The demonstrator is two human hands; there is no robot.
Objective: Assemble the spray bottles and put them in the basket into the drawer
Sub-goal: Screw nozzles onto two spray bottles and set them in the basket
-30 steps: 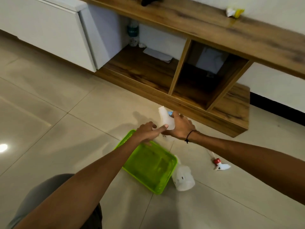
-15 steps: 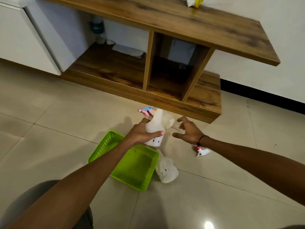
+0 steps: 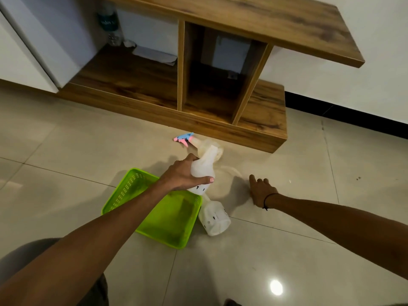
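Observation:
My left hand grips a white translucent spray bottle with no head, holding it tilted just above the floor past the far edge of the green basket. Behind it a second bottle with a blue and pink spray head lies on the floor. A third headless bottle lies on its side against the basket's right edge. The basket holds nothing. My right hand is low over the floor to the right, fingers stretched forward, nothing visibly in it. The loose red and white spray head is hidden.
A low wooden shelf unit with open compartments stands right behind the bottles. A water bottle and paper sit in its left bay. White cabinet at far left. My grey-clad knee is at bottom left.
My right hand has let go of the bottle and dropped right toward the floor, covering the red and white spray head. My left hand keeps the bottle alone. The view has turned right.

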